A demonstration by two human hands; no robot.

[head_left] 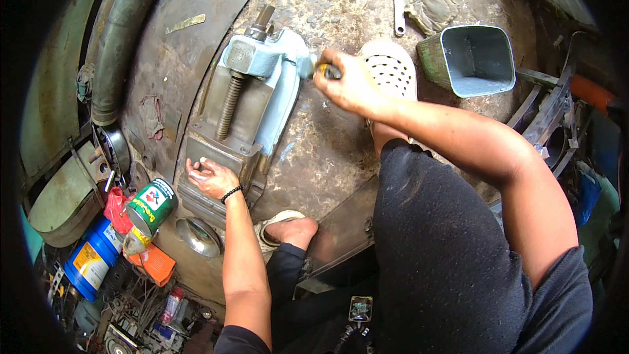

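Note:
A large machine vise (246, 108) lies on the floor in front of me, its far end and right side coated light blue, its screw and near end bare metal. My right hand (347, 82) is closed round a paintbrush (332, 71) with a yellow and black handle, held against or just beside the vise's blue far right side. The bristles are mostly hidden and blurred. Over the near end of the vise rests my left hand (213, 178), palm partly up, fingers loosely curled and apart, with nothing in it.
A square metal container (452, 59), an adjustable wrench (397, 0) and a crumpled rag (432, 8) lie beyond my right foot. At left are a green can (152, 206), a blue bucket (95, 259), a metal bowl (198, 236) and a thick pipe (124, 46). Metal frames stand at right.

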